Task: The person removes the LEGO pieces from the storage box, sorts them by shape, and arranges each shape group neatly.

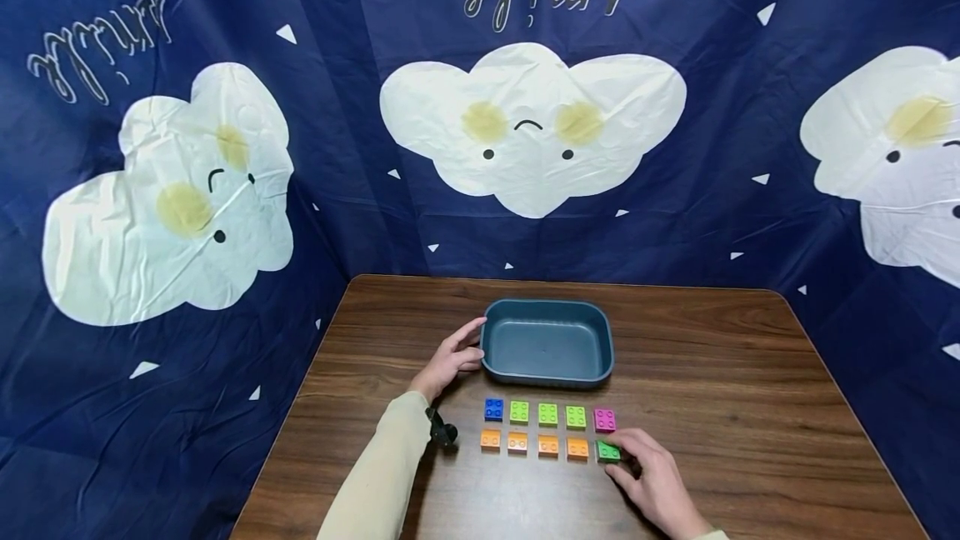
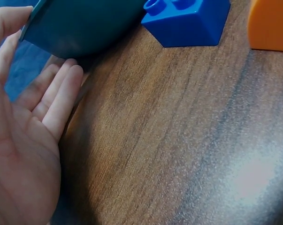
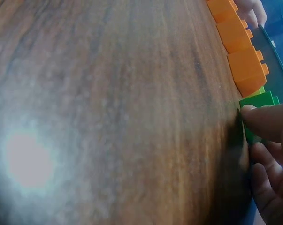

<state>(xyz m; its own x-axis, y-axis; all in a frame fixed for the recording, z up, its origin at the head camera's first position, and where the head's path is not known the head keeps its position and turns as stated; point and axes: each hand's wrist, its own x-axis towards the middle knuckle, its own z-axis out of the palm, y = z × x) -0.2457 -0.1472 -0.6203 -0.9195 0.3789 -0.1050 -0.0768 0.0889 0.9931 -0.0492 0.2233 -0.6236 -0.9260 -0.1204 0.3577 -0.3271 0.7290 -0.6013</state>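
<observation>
My right hand [image 1: 652, 473] pinches a green toy brick [image 1: 608, 451] at the right end of the near row; in the right wrist view the thumb [image 3: 265, 122] presses the brick's side. My left hand [image 1: 448, 359] touches the left wall of a dark teal rectangular bin [image 1: 547, 379], its fingers fairly straight. Nothing lies in the bin. Several orange bricks [image 1: 547, 445] continue the near row to the left. In the far row are a blue brick [image 1: 493, 409], several lime bricks [image 1: 547, 414] and a magenta brick [image 1: 604, 420].
The brown wood-grain table [image 1: 720, 373] carries the bin behind the two brick rows. Dark blue cloth [image 1: 337, 190] with white clouds hangs behind and on both sides. A black wrist device [image 1: 442, 430] sits on the left sleeve.
</observation>
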